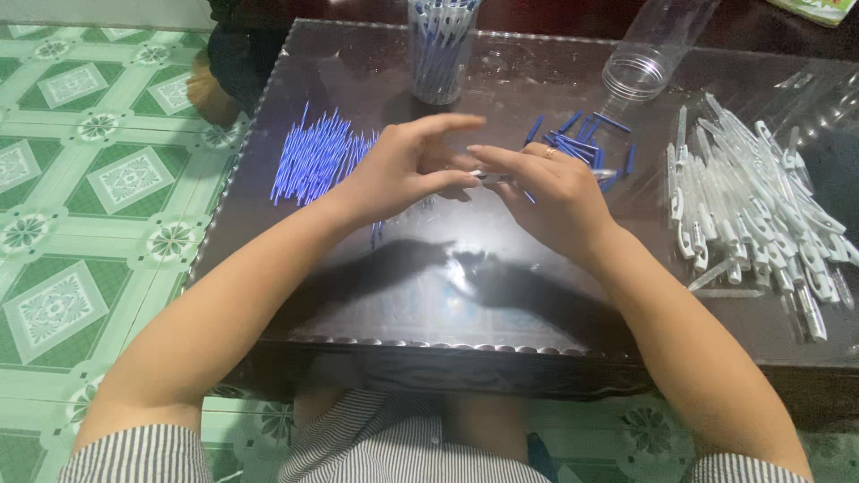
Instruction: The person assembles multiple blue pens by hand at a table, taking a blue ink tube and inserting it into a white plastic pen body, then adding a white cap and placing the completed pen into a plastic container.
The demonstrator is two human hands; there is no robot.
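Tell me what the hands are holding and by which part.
Both the left hand and right hand pinch one slim pen part by its ends, between fingertips.

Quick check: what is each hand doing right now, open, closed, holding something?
Left hand: fingertips pinched on one end of a small pen part.
Right hand: closed on the same pen part.

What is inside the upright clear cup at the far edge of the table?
The clear cup holds many white pens with blue parts, standing upright and packed close. Its top is cut off by the picture edge, so the pen tops are not seen. The cup bottom is hidden by the pens.
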